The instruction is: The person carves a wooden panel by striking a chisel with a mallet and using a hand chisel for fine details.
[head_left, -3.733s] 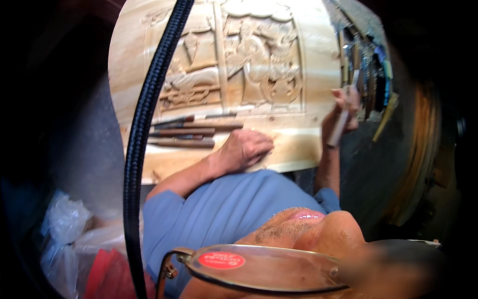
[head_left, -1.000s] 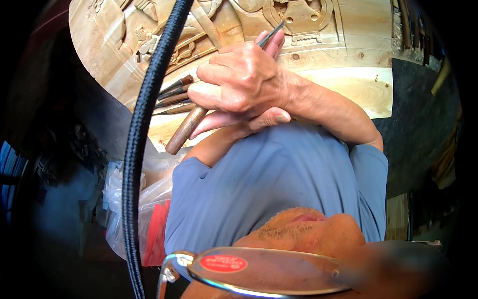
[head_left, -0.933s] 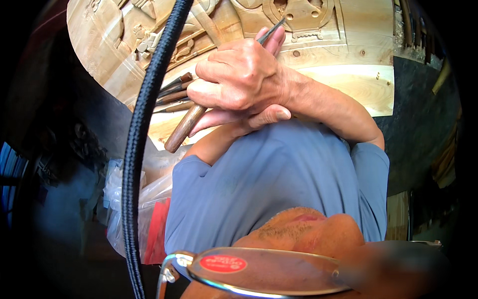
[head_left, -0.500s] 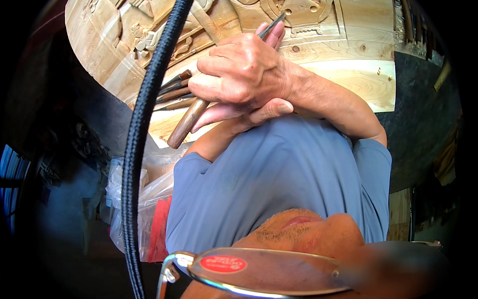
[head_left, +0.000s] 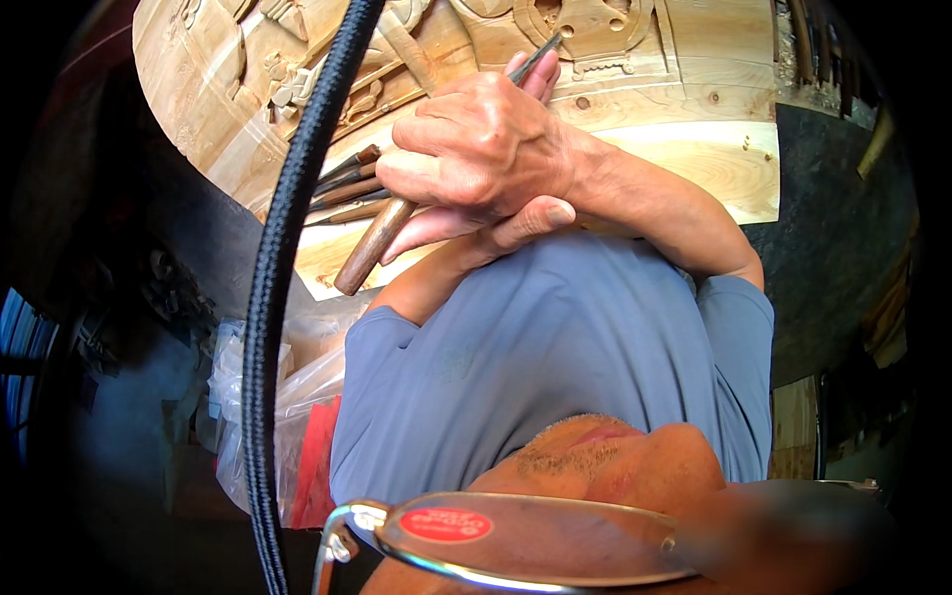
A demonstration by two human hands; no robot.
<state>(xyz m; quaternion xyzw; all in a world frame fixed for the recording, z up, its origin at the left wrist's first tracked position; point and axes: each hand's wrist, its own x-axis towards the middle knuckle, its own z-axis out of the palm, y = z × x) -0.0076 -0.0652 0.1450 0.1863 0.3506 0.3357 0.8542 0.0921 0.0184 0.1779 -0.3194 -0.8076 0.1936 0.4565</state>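
My right hand [head_left: 476, 149] is closed around the wooden handle of a carving chisel [head_left: 375, 246], its back turned up and the handle's butt pointing down-left. Under and partly behind it lies my left hand [head_left: 535, 220], largely hidden. The left thumb sticks out to the right, and its fingertips show beyond the right hand on either side of the metal blade. The chisel's tip rests beside a small round hole in a carved wooden panel [head_left: 684, 159]. Several more chisels [head_left: 347, 188] lie on the panel, left of my hands.
A thick black braided cable [head_left: 288, 238] crosses the left of the view. Further tools [head_left: 828, 50] and wood shavings lie at the far right. A clear plastic bag [head_left: 253, 397] and a red object [head_left: 317, 461] are low on the left.
The view has shifted slightly, so the panel sits a little lower and to the left. Both hands keep their hold, and the chisel tip stays by the same hole.
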